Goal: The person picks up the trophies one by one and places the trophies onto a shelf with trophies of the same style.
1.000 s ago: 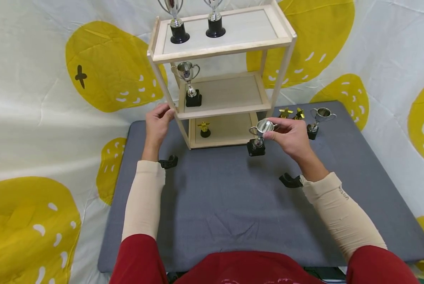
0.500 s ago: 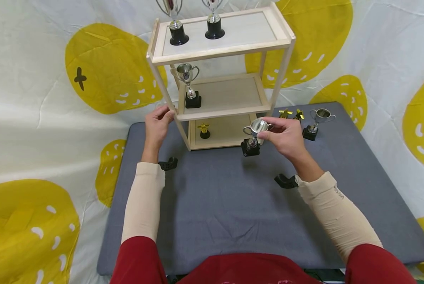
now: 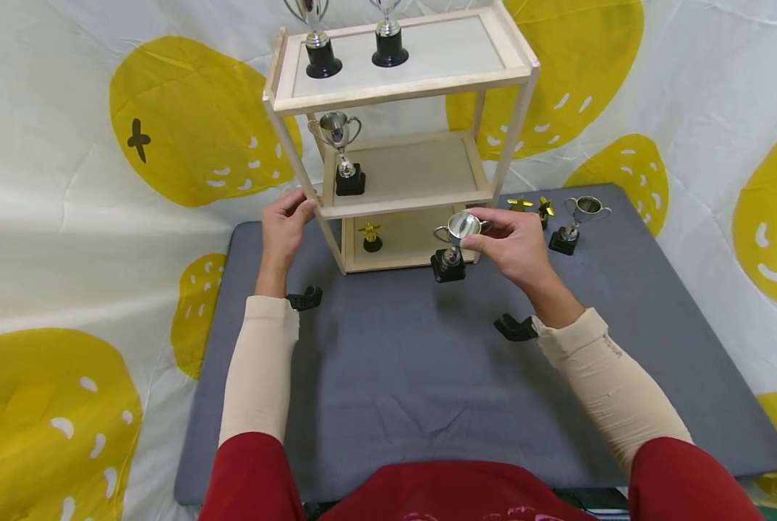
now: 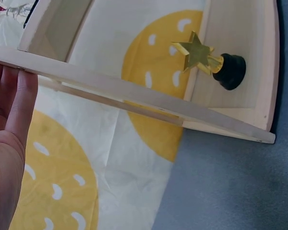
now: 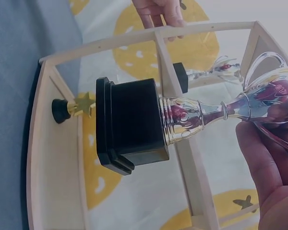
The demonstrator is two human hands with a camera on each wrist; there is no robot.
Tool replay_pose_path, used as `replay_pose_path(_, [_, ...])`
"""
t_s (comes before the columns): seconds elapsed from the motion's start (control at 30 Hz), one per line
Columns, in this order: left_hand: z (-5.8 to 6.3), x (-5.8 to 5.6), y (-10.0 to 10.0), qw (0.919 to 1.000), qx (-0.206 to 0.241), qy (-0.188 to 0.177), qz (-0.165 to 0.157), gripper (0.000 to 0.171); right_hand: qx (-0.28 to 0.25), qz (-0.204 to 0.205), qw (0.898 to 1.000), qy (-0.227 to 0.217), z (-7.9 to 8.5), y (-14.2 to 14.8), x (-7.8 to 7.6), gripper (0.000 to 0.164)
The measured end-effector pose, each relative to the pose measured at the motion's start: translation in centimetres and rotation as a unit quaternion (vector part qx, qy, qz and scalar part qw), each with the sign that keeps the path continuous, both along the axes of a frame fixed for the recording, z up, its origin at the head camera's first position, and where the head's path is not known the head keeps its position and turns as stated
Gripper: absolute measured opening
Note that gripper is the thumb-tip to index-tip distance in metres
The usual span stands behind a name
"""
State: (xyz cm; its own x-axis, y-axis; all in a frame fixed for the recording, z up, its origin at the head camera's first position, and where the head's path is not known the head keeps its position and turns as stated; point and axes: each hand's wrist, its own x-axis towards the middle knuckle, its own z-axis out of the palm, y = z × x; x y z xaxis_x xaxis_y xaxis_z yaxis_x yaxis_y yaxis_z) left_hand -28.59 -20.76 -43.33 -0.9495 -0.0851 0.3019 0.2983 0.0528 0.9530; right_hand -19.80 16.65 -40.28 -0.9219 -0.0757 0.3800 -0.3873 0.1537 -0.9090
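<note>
A pale wooden shelf (image 3: 456,51) of three tiers carries trophies on each level. The top tier bears two silver trophies (image 3: 323,59) (image 3: 390,47) on round black bases, their upper parts cut off by the head view. A two-handled silver cup (image 3: 346,166) stands at the left of the middle tier, and a gold star trophy (image 3: 372,242) sits on the bottom tier, towards the left.

The right hand (image 3: 515,242) has its thumb and fingers closed on a small trophy (image 3: 451,260), gripping the cup near one handle. The trophy is off the table, just in front of the bottom tier's right part, roughly upright: a shiny silver cup with two curved handles, a ringed stem and a stepped, square black base (the right wrist view shows reddish reflections in the metal).

The left hand (image 3: 283,230) pinches the shelf's left front post beside the middle tier. On the grey table (image 3: 414,369), right of the shelf, stand two more gold stars (image 3: 520,205) (image 3: 545,211) and another silver cup trophy (image 3: 566,240). The held trophy and right hand partly block the head view of the bottom tier's right end.
</note>
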Motion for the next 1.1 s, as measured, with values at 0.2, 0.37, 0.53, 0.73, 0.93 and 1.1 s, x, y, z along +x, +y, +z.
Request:
replay_pose_path(0.2, [0.1,0.0,0.0,1.0,-0.008,0.001,0.0,0.032,-0.004,0.003,1.0,0.006,0.4,-0.6,-0.2,0.043])
replay_pose_path(0.37, [0.0,-0.1,0.0,0.9999,-0.003,0.008,-0.007,0.035,-0.008,0.006,1.0,0.014,0.5,-0.9,-0.2,0.043])
replay_pose_path(0.53, [0.0,-0.2,0.0,0.9999,0.002,0.01,-0.006,0.036,-0.015,0.013,1.0,0.02,0.6,-1.4,-0.4,0.041])
replay_pose_path(0.73, [-0.1,-0.2,-0.1,0.9999,-0.005,0.014,-0.004,0.033,-0.027,0.014,0.999,0.034,0.8,-2.0,-0.6,0.042])
replay_pose_path(0.93, [-0.2,-0.3,0.1,0.9998,0.005,0.02,-0.005,0.033,-0.025,0.015,0.999,0.035,1.0,-2.3,-0.8,0.044])
replay_pose_path(1.1, [0.0,-0.2,0.0,0.9998,0.006,0.019,-0.005,0.032,-0.016,0.013,0.999,0.029,1.4,-2.5,-0.9,0.045])
